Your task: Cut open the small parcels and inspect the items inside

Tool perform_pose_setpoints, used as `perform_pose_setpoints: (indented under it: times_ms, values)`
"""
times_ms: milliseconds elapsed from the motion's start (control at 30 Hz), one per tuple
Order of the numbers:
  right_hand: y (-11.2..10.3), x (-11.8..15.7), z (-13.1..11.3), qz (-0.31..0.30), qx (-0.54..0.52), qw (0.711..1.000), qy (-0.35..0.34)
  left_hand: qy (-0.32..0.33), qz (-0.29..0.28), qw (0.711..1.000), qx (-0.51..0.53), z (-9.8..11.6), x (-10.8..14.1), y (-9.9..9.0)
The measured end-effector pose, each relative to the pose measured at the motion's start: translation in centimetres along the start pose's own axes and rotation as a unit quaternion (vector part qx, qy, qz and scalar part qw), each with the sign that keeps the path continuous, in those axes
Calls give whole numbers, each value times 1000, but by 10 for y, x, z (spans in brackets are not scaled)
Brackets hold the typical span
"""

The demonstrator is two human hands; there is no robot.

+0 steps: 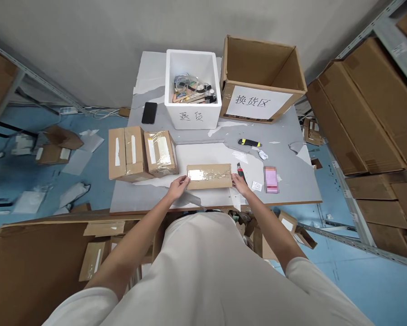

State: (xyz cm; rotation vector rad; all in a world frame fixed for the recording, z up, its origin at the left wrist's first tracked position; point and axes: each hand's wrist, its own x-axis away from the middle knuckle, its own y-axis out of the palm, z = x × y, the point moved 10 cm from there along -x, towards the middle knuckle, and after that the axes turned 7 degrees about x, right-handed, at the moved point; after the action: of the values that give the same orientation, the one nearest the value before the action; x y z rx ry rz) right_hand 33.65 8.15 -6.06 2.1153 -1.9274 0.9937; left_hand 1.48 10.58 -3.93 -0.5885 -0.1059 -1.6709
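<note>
A long, flat cardboard box (209, 176) with clear tape along its top is in front of me over the near part of the table. My left hand (179, 186) grips its left end, thumb on top. At the right end my right hand (239, 183) holds it with the fingers round the edge. Just beyond the right hand lies a red and black utility knife (241, 171). A pink packet (271, 179) and a small white label (256, 186) lie farther right. Several taped cartons (160, 154) stand left of the box.
At the back are a white foam bin (193, 113) of mixed goods and a large open carton (264, 102). A phone (149, 112) and a yellow and black utility knife (250, 142) lie on the table (203, 136). Boxed shelves (376, 108) flank the right.
</note>
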Motion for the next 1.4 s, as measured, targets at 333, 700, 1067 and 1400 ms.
perform_pose_setpoints:
  times_ms: [333,700,1067,1400]
  values:
    - [11,12,5,-34,4,995,-92,49,-97,991,75,-16,19,32]
    - [-29,10,19,94,235,967,-38,-26,12,1000,-6,-18,14,12]
    - [-73,-24,37,131,344,920,131,277,92,936,-199,55,62,21]
    - [27,42,-158,-97,309,896,-305,371,-45,895,-244,47,50,63]
